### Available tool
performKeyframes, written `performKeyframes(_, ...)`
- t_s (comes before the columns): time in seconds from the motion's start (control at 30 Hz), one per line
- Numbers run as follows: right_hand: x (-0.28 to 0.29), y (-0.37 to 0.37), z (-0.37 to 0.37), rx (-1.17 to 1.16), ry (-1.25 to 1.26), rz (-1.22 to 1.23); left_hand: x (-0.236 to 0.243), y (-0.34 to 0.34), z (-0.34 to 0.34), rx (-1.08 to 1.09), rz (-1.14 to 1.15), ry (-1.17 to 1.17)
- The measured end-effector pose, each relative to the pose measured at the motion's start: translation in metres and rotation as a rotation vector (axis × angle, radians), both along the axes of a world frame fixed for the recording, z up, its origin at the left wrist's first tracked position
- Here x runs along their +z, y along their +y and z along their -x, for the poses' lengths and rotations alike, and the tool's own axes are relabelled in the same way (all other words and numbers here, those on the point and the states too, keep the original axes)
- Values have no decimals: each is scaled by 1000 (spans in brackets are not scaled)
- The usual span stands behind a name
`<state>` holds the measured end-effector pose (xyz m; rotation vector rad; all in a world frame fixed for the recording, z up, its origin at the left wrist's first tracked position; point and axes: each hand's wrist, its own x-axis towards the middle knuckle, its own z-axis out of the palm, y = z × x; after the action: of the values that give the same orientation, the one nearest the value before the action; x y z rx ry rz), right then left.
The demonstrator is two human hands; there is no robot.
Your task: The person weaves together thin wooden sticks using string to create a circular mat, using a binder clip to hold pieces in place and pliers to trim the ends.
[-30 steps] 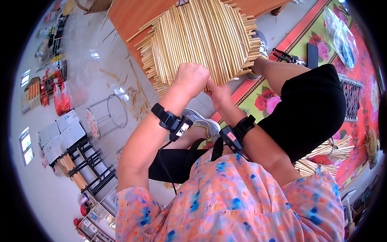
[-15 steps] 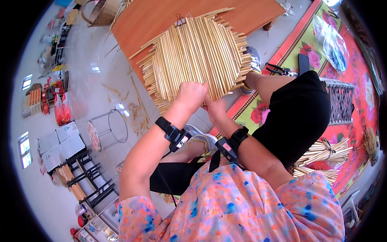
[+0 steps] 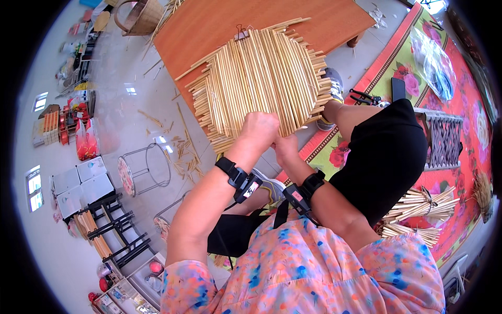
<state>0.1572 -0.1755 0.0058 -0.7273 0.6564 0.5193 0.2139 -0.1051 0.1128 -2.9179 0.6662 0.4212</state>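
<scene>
A roundish mat of pale straw stalks lies side by side in tight rows, its far part resting on the orange-brown table and its near edge at my hands. Stalk ends stick out unevenly around its rim. A black binder clip grips the far edge. My left hand is closed in a fist over the near edge of the mat. Just right of it and lower, my right hand is closed at the same edge. The two hands touch or nearly touch. Their fingertips are hidden.
The table stands ahead. Straw scraps litter the floor to the left, near a round stool. On the flowered mat at right are pliers, a phone, a plastic bag and stalk bundles.
The whole view has shifted slightly, so everything sits a little lower and to the right. Both hands stay closed at the near edge of the straw mat.
</scene>
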Motion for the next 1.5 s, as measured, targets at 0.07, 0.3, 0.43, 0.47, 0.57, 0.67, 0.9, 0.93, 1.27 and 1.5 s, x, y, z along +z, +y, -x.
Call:
performKeyframes(0.07,5,0,0,-26,2,22,-3,1,2,-5,-11,2)
performKeyframes(0.3,3,-1,2,27,-7,120,-17,-1,5,24,41,-73)
performKeyframes(0.43,8,0,0,-38,-44,89,-27,0,9,73,11,-94)
performKeyframes(0.47,9,0,0,-51,-58,86,-28,-1,10,87,1,-87)
performKeyframes(0.57,13,2,2,-107,-93,67,-28,-2,14,134,3,-88)
performKeyframes(0.67,-6,2,4,17,-65,159,-36,-6,16,152,-24,-140)
performKeyframes(0.9,-6,2,3,20,-128,162,-39,-3,19,145,31,-225)
performKeyframes(0.93,-3,-1,2,51,-129,149,-38,-2,18,140,55,-211)
performKeyframes(1.27,-2,-4,4,20,-102,87,-41,3,15,98,95,-158)
performKeyframes(1.5,-7,-5,6,41,-81,-6,-39,7,19,98,115,-103)
